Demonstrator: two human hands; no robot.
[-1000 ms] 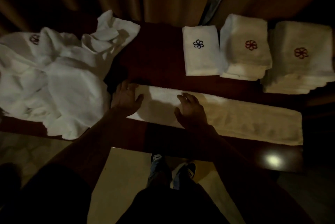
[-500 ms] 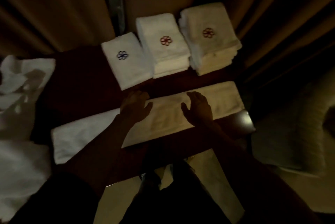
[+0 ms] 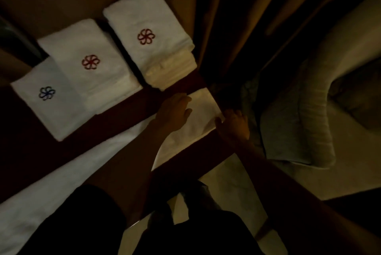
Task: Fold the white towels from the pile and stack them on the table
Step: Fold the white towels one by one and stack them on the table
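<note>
Since the long towel (image 3: 92, 164) lay along the near edge of the table (image 3: 127, 114), right end at the corner, the head view suggested an uneven lift could drag it off or skew the fold. Left hand (image 3: 175, 112) rested flat on that end, fingers straight. Right hand (image 3: 233, 124) sat at the end's near corner; whether it pinched cloth was too dim to tell.

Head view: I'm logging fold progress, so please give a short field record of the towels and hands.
being folded: long white towel, lying in a strip along the table
left hand: flat on the towel near its right end
right hand: at the towel's end, thumb on top; hold unclear
folded: blue-flower towel, middle red-flower stack, right red-flower stack, side by side behind
</note>
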